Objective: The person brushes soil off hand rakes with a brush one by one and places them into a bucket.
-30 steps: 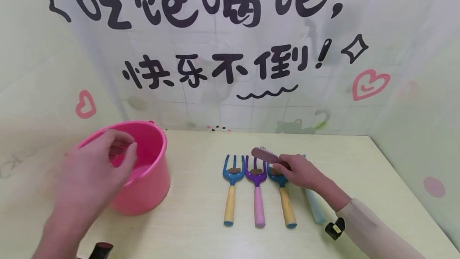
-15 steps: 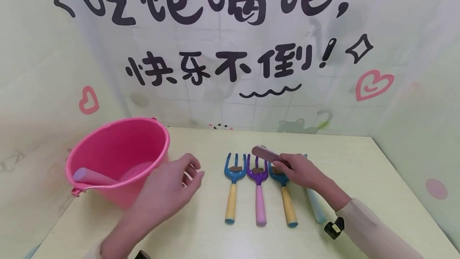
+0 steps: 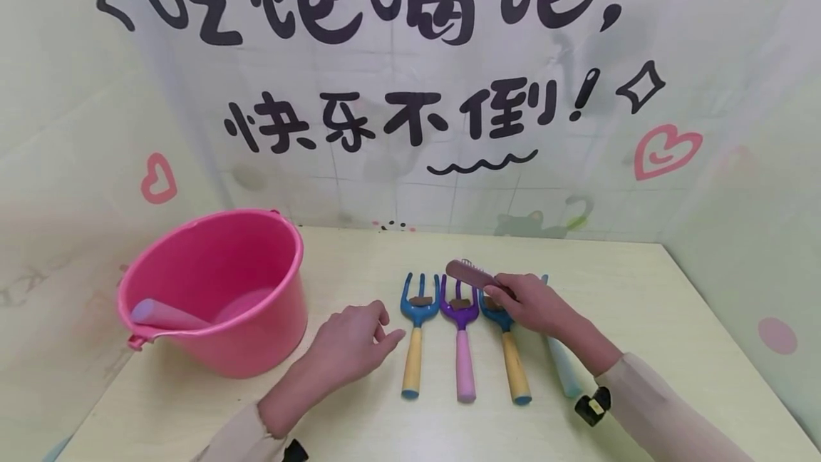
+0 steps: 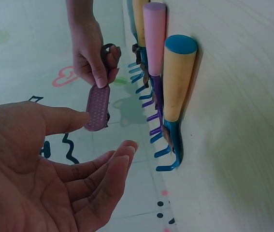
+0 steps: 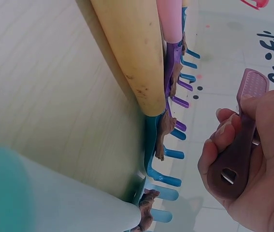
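My right hand (image 3: 535, 304) grips a mauve brush (image 3: 467, 273) by its dark handle, the bristled head pointing left above the tines. Beneath it, several hand rakes lie in a row. From the left come a blue one with a tan handle (image 3: 412, 366), a purple one with a pink handle (image 3: 465, 369) and another blue one with a tan handle (image 3: 513, 369). Brown clumps (image 5: 165, 133) sit across their tines. A pale blue handle (image 3: 563, 369) is partly hidden by the right forearm. My left hand (image 3: 343, 348), holding nothing, has loosely bent fingers left of the first rake.
A pink bucket (image 3: 272, 330) stands on the table's left side, with a lavender handle (image 3: 169, 314) lying inside it. A printed curtain (image 3: 385, 191) hangs behind the table and along both sides. The pale wooden tabletop (image 3: 359, 262) lies beneath everything.
My left hand has moved from over the bucket rightward and down, to beside the first rake. The lavender handle in the bucket has come into sight. My right hand keeps holding the brush.
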